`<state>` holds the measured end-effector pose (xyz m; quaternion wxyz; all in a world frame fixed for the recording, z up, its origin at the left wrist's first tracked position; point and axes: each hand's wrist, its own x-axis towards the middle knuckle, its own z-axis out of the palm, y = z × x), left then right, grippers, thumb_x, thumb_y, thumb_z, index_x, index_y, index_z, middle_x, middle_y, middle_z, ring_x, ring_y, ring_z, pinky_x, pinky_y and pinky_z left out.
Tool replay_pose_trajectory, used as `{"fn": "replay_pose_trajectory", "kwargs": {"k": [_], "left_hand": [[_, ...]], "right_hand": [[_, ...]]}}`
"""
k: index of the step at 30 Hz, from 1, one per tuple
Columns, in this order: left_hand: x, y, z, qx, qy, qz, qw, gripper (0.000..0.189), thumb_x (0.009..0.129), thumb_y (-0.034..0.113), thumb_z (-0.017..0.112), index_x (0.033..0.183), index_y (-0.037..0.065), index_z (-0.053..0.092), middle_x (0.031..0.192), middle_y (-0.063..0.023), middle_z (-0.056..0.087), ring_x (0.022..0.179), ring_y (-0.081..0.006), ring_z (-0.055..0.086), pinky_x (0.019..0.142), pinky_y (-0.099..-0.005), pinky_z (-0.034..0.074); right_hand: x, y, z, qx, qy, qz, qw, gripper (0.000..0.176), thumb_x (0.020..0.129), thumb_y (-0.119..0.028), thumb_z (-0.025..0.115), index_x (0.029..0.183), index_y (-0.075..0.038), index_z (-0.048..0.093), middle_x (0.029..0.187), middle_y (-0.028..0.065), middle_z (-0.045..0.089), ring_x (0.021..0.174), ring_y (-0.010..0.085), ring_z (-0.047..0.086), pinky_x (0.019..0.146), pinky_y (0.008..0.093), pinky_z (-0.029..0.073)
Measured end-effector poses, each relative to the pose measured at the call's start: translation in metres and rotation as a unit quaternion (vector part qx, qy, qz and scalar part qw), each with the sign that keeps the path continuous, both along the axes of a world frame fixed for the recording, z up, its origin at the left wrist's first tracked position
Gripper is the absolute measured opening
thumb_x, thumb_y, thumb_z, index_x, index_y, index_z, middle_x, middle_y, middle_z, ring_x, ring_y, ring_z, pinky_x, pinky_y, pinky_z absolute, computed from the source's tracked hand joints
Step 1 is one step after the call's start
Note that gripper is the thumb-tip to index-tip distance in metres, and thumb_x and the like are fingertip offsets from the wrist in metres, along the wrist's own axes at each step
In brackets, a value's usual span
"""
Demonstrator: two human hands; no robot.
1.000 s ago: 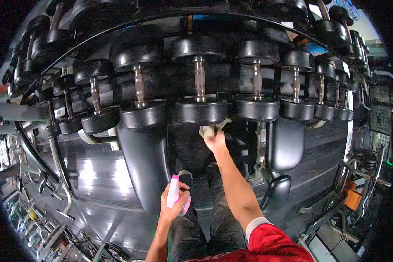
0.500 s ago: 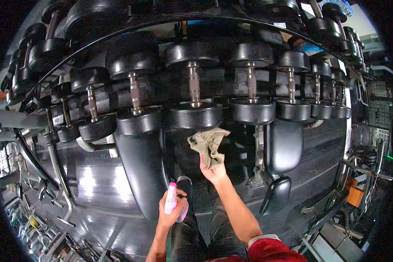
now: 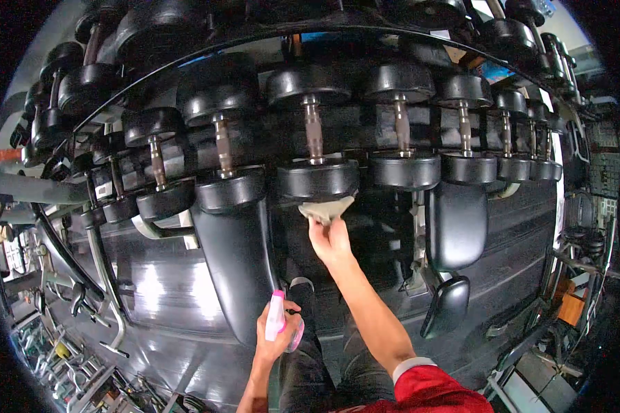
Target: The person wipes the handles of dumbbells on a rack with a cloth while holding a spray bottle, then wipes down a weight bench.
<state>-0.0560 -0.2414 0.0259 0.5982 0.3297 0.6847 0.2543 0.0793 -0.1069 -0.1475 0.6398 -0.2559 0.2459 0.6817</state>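
Observation:
My left hand (image 3: 271,332) is wrapped round a pink and white spray bottle (image 3: 276,315), low in front of my legs. Reaching forward, my right hand (image 3: 329,239) grips a beige cloth (image 3: 326,208) between thumb and fingers. The cloth is bunched up right at the lower front of the middle black dumbbell (image 3: 318,180). That dumbbell's metal handle (image 3: 313,129) points away from me, its far head resting deeper on the rack.
More black dumbbells, such as one on the left (image 3: 231,191) and one on the right (image 3: 404,172), line the same rack. An upper rail (image 3: 255,36) carries others. Padded benches (image 3: 231,268) (image 3: 457,227) stand below on both sides. Gym machines fill the far left.
My right hand has moved slightly forward and turned, bringing the cloth up against the dumbbell's head; the cloth is now more folded. My left hand still holds the spray bottle. The view has shifted slightly.

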Motion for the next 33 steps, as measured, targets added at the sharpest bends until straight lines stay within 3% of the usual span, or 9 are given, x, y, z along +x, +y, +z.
{"fn": "replay_pose_trajectory", "kwargs": {"k": [4,6,7,8,16,19,22,26,33], "left_hand": [[-0.003,0.003,0.002,0.001,-0.013,-0.001,1.000,0.018,0.076,-0.002,0.065,0.092,0.000,0.058,0.075,-0.0042,0.063,0.065,-0.0062,0.055,0.061,-0.0243,0.045],[-0.004,0.002,-0.001,0.021,-0.012,0.002,1.000,0.017,0.076,-0.002,0.065,0.092,0.000,0.058,0.074,-0.0045,0.063,0.065,-0.0065,0.056,0.062,-0.0244,0.046],[-0.004,0.001,-0.002,0.039,-0.010,0.006,0.999,0.017,0.077,-0.002,0.064,0.092,0.000,0.058,0.073,-0.0048,0.063,0.065,-0.0068,0.057,0.063,-0.0246,0.046],[-0.004,0.000,0.000,0.040,-0.008,0.007,0.999,0.017,0.077,-0.002,0.064,0.092,0.000,0.058,0.073,-0.0048,0.063,0.065,-0.0068,0.057,0.063,-0.0246,0.046],[-0.011,-0.010,0.010,0.033,-0.021,0.062,0.997,0.017,0.079,-0.002,0.064,0.094,0.000,0.057,0.084,-0.0066,0.065,0.062,-0.0068,0.058,0.063,-0.0242,0.048],[-0.012,-0.015,0.015,0.019,-0.014,0.041,0.999,0.018,0.079,-0.002,0.063,0.096,0.000,0.057,0.085,-0.0061,0.065,0.062,-0.0069,0.058,0.063,-0.0240,0.047],[-0.007,-0.014,0.029,0.019,-0.017,0.022,0.999,0.018,0.080,-0.002,0.063,0.097,0.000,0.057,0.087,-0.0052,0.065,0.063,-0.0069,0.058,0.062,-0.0238,0.046],[0.006,-0.004,0.061,0.066,-0.076,0.061,0.993,0.025,0.078,-0.004,0.065,0.100,0.001,0.056,0.089,-0.0039,0.063,0.064,-0.0064,0.057,0.062,-0.0233,0.046],[0.034,-0.001,0.122,0.133,-0.056,0.021,0.989,0.045,0.075,-0.001,0.071,0.114,0.002,0.050,0.089,-0.0027,0.057,0.069,-0.0067,0.056,0.067,-0.0241,0.047]], "right_hand": [[0.031,-0.050,0.039,0.067,0.179,0.120,0.974,0.028,0.095,-0.014,0.047,0.121,-0.008,0.052,0.113,0.0063,0.060,0.102,0.0201,0.059,0.089,0.0316,0.051],[0.031,-0.042,0.051,-0.018,0.019,0.207,0.978,0.026,0.094,-0.012,0.046,0.118,-0.007,0.053,0.108,0.0051,0.062,0.092,0.0165,0.063,0.080,0.0272,0.054],[0.045,-0.053,-0.026,0.160,0.219,0.162,0.949,0.028,0.095,-0.013,0.045,0.120,-0.006,0.052,0.120,0.0102,0.057,0.104,0.0217,0.059,0.095,0.0352,0.048],[0.041,-0.032,-0.013,0.003,0.094,0.205,0.974,0.029,0.096,-0.015,0.038,0.119,-0.005,0.052,0.116,0.0108,0.059,0.102,0.0230,0.060,0.093,0.0363,0.049],[-0.054,0.066,-0.057,-0.158,0.069,-0.017,0.985,0.026,0.094,-0.027,0.049,0.104,-0.006,0.058,0.104,0.0093,0.063,0.089,0.0264,0.062,0.079,0.0438,0.053],[-0.054,0.047,0.005,0.015,0.095,0.048,0.994,0.024,0.097,-0.022,0.043,0.110,-0.007,0.057,0.107,0.0101,0.062,0.093,0.0231,0.061,0.087,0.0381,0.052],[-0.025,0.030,-0.013,-0.071,0.227,0.084,0.968,0.025,0.097,-0.018,0.041,0.114,-0.006,0.055,0.113,0.0120,0.059,0.100,0.0249,0.060,0.091,0.0374,0.051],[0.042,-0.006,0.075,0.043,0.133,0.017,0.990,0.029,0.098,-0.014,0.036,0.122,-0.007,0.051,0.120,0.0108,0.057,0.111,0.0250,0.056,0.094,0.0391,0.049],[0.153,-0.047,0.229,0.101,-0.166,0.233,0.953,0.039,0.095,-0.025,0.043,0.129,-0.006,0.047,0.126,0.0099,0.054,0.115,0.0252,0.054,0.099,0.0406,0.043]]}}
